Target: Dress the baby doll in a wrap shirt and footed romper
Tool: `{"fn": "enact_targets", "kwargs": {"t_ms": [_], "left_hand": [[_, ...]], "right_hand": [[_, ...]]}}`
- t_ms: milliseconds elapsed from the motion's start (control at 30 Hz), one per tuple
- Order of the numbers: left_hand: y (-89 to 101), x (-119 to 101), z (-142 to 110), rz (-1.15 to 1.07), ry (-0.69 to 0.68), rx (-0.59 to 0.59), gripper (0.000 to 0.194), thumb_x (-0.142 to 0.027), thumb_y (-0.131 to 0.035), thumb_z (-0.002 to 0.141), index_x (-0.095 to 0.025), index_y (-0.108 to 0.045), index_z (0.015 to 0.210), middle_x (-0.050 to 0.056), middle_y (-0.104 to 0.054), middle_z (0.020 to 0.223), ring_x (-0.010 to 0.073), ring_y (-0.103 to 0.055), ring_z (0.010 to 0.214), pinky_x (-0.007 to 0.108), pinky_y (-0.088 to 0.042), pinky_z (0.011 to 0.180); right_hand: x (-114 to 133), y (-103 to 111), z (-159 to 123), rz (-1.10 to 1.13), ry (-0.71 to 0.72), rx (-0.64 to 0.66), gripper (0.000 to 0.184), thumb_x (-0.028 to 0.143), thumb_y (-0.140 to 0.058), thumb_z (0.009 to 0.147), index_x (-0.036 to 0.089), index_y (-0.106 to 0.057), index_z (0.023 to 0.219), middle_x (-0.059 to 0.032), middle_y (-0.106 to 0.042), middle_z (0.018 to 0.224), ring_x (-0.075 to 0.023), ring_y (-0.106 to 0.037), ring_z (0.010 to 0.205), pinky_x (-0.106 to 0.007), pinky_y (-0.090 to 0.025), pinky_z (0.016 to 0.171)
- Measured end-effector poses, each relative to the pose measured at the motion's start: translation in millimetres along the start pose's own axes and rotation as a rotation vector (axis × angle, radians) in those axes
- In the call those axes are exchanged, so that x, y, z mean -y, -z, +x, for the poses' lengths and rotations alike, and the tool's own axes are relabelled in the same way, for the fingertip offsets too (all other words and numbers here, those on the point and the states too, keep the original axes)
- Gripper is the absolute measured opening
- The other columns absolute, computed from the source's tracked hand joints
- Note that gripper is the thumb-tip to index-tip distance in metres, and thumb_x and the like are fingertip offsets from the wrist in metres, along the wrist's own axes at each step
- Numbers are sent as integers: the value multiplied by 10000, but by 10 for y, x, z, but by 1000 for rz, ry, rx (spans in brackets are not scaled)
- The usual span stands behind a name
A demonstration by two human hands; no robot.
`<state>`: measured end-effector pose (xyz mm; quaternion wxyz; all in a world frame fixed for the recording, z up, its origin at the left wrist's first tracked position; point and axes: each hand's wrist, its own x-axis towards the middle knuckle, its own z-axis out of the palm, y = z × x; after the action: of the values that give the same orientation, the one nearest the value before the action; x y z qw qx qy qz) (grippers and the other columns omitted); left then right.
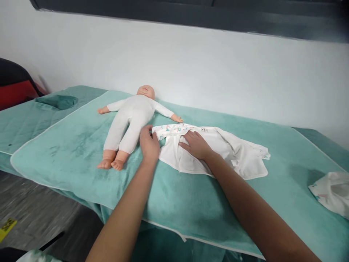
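Head view: left hand (149,143) at sleeve end (160,133), right hand (196,145) palm-down.

White wall (174,69), dark panel (163,11) above; grey floor (54,207); green-covered bed (68,160); red-black chair (16,85) left.

White garment (223,145) with green and pink print.

White baby garment (223,145) under two bare hands, baby doll (135,111) lying beside it, green cover (81,149)
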<state>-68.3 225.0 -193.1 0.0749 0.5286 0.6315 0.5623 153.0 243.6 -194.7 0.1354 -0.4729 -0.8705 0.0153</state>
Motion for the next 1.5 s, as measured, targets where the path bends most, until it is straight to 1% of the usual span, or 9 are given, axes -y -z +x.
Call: {"fn": "enact_targets", "kwargs": {"t_ms": [100,200,467,700,867,1000,1133,1367,1500], "left_hand": [[50,-41,-71,47,-144,-51,357,-33,-438,806,-160,-614,1089,122,-615,1135,236,-595,1082,380,-482,986],[90,-81,-132,108,-234,-45,310,-58,-448,822,-164,-630,1050,114,-639,1084,248,-592,1083,383,-467,979],[116,-227,-208,301,-172,319,231,-240,-496,923,-227,-684,1056,42,-745,925,227,-673,873,320,-445,740],[280,-282,-558,623,-192,251,343,-461,-531,937,-186,-671,1088,113,-728,1008,324,-655,967,407,-441,798],[384,-209,-696,468,-263,363,286,-364,-544,943,-206,-658,1154,89,-745,952,288,-678,911,400,-459,830],[432,-197,-683,177,-143,182,249,-255,-463,959,-187,-645,1114,77,-738,1027,228,-684,936,340,-489,838],[462,-218,-686,58,-65,40,206,-272,-497,939,-179,-630,1066,71,-724,1025,209,-676,939,322,-502,838],[450,-196,-697,54,2,20,216,-282,-506,913,-189,-607,1080,62,-711,998,202,-664,893,325,-502,818],[442,-195,-688,60,20,26,248,-290,-511,898,-195,-601,1109,56,-701,992,204,-653,876,326,-501,804]], "right_hand": [[22,-5,4,-13,-38,16,558,481,-361,1020,141,-427,1458,-152,-470,1523,-294,-376,1430,-506,-244,1179],[17,-15,15,-18,-57,-3,482,407,-333,1030,125,-511,1378,-166,-540,1449,-296,-420,1391,-496,-268,1164],[-88,-48,-17,127,-107,-181,358,229,-421,965,171,-647,1237,-102,-633,1335,-247,-516,1270,-380,-374,1114],[-103,-1,6,157,-58,-126,334,229,-418,977,178,-685,1171,-86,-677,1269,-228,-568,1201,-355,-399,1065],[-75,46,28,70,-55,-59,337,257,-387,1000,168,-653,1187,-105,-662,1271,-226,-561,1202,-349,-392,1048],[-18,65,31,-24,-73,5,342,293,-367,1016,143,-641,1155,-133,-657,1259,-241,-550,1210,-365,-371,1062],[20,57,34,-59,-78,35,374,330,-362,1025,118,-652,1129,-163,-654,1265,-270,-518,1255,-416,-319,1115],[202,67,-75,-131,-119,109,508,415,-368,1022,54,-610,1285,-223,-547,1428,-333,-392,1410,-498,-230,1186],[467,102,-380,-84,10,94,589,463,-380,1016,57,-506,1423,-212,-486,1499,-338,-376,1433,-504,-262,1186]]}}
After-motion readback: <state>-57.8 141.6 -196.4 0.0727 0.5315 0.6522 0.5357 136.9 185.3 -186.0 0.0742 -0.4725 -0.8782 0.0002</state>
